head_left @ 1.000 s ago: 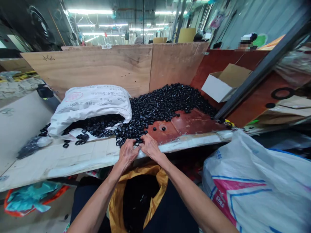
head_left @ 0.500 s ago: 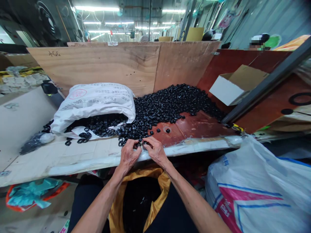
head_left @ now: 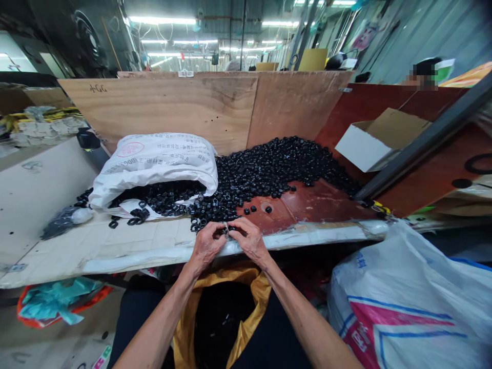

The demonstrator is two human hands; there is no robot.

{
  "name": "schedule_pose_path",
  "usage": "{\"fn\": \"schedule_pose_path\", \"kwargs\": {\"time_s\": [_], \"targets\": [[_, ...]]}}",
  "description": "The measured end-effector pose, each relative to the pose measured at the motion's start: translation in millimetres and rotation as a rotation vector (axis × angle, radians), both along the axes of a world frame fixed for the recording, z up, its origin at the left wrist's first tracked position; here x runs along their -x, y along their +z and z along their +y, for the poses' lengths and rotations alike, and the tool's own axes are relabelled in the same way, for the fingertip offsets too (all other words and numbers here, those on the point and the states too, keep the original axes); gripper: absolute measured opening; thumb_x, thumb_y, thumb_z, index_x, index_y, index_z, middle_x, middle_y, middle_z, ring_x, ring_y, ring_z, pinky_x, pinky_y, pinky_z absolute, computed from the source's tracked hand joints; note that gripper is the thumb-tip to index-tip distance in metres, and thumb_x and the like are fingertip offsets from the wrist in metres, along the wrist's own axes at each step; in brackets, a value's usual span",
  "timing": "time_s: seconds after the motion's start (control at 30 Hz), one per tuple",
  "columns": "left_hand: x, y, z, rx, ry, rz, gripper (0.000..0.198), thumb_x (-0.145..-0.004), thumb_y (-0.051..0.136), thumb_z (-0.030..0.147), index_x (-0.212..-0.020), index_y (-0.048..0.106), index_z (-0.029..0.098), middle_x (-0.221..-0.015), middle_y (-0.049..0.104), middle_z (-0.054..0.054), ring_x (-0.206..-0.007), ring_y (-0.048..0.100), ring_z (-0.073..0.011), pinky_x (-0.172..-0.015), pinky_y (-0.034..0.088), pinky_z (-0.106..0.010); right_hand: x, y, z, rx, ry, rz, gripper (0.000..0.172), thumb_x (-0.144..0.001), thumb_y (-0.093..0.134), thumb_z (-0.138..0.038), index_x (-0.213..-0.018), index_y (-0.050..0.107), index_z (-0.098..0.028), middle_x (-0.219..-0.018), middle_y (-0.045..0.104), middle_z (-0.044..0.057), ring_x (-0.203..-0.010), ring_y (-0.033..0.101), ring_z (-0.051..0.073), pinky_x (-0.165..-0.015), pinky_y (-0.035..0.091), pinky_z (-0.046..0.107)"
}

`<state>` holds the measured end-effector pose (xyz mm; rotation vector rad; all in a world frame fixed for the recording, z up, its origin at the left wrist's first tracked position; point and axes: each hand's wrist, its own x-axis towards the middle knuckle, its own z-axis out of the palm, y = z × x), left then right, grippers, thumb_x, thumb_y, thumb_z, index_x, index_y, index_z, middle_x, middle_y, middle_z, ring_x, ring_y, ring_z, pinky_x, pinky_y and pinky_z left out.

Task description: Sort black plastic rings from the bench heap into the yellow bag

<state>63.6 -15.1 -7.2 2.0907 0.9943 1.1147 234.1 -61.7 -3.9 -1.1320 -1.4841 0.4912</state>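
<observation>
My left hand and my right hand meet at the front edge of the worktable, fingertips almost touching. Each is curled in a pinch round small black plastic rings, largely covered by the fingers. Just beyond them spreads a large heap of black rings, with a few loose ones on the red board. More rings spill from the mouth of a white printed sack lying on its side at the left. Below my hands, between my legs, an open yellow sack has a dark inside.
Wooden boards wall off the back. A small open carton hangs at the right beside a slanted metal post. A large white bag stands at lower right, a basket with teal plastic at lower left. Someone's head shows beyond the right board.
The view has shifted slightly, so the surroundings sit a little lower and further right. My hands stay together at the table edge, with only small finger movement.
</observation>
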Motion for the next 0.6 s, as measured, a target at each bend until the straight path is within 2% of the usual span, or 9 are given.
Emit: {"fn": "schedule_pose_path", "kwargs": {"time_s": [0.1, 0.27, 0.4, 0.5, 0.6], "targets": [[-0.4, 0.0, -1.8, 0.117, -0.041, -0.07, 0.028, -0.08, 0.063, 0.015, -0.107, 0.068, 0.02, -0.101, 0.073, -0.003, -0.085, 0.072, -0.0152, -0.079, 0.06, -0.028, -0.7, 1.5, -1.1, -0.004, 0.054, -0.008, 0.021, -0.09, 0.062, -0.019, -0.107, 0.074, -0.021, -0.098, 0.068, 0.006, -0.091, 0.066, 0.018, -0.083, 0.053, 0.03], [0.1, -2.3, -3.9, 0.213, -0.028, -0.176, 0.027, -0.078, 0.07, 0.02, -0.103, 0.061, 0.017, -0.097, 0.072, -0.002, -0.079, 0.072, -0.0132, -0.074, 0.061, -0.026, 0.8, 0.9, -1.5, -0.015, 0.018, 0.02, 0.011, -0.086, 0.068, -0.02, -0.095, 0.074, -0.02, -0.093, 0.068, 0.005, -0.086, 0.065, 0.018, -0.078, 0.054, 0.029], [4.1, -2.5, -5.0, 0.194, -0.091, -0.188, 0.02, -0.083, 0.069, 0.022, -0.103, 0.065, 0.018, -0.101, 0.073, -0.004, -0.086, 0.073, -0.0153, -0.081, 0.061, -0.03, -0.4, 4.0, -3.0, -0.049, 0.051, 0.026, 0.015, -0.088, 0.067, -0.019, -0.098, 0.078, -0.02, -0.096, 0.07, 0.007, -0.091, 0.067, 0.019, -0.084, 0.055, 0.033], [7.4, -2.7, -4.0, 0.106, -0.121, -0.166, 0.019, -0.086, 0.069, 0.023, -0.105, 0.068, 0.019, -0.104, 0.074, -0.006, -0.095, 0.072, -0.0183, -0.088, 0.059, -0.033, -1.1, 3.9, -4.2, -0.049, 0.074, 0.014, 0.019, -0.091, 0.064, -0.02, -0.103, 0.078, -0.021, -0.099, 0.071, 0.008, -0.094, 0.068, 0.02, -0.087, 0.055, 0.034], [9.1, -1.9, -2.7, 0.016, -0.137, -0.143, 0.018, -0.088, 0.069, 0.023, -0.105, 0.071, 0.019, -0.105, 0.074, -0.006, -0.097, 0.071, -0.0188, -0.091, 0.058, -0.034, 0.4, 0.0, -4.0, -0.002, 0.06, 0.033, 0.021, -0.09, 0.064, -0.023, -0.108, 0.074, -0.021, -0.099, 0.071, 0.007, -0.089, 0.069, 0.019, -0.082, 0.057, 0.032]]}}
